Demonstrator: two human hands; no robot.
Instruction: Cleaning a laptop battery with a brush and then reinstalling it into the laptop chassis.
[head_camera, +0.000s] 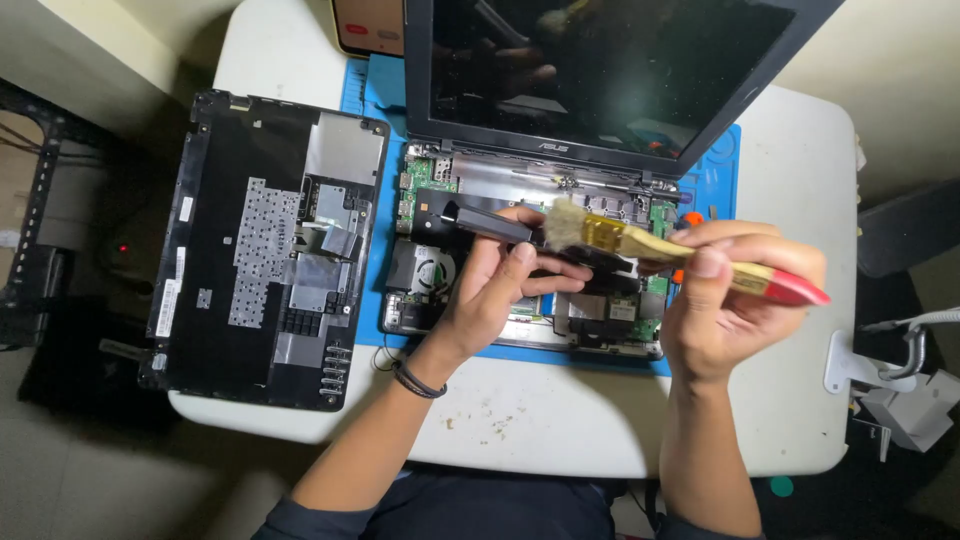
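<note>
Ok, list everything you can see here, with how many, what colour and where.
Laptop: one, dark, opened up, on the mat.
Mat: one, blue, under the laptop.
Laptop cover: one, black, inner side up, left of the laptop.
Table: one, white.
Black part: one, long, in the left hand.
Brush: one, wooden handle with red end, in the right hand.
Wristband: one, black, left wrist.
Left hand: holding the black part.
Right hand: gripping the brush.
</note>
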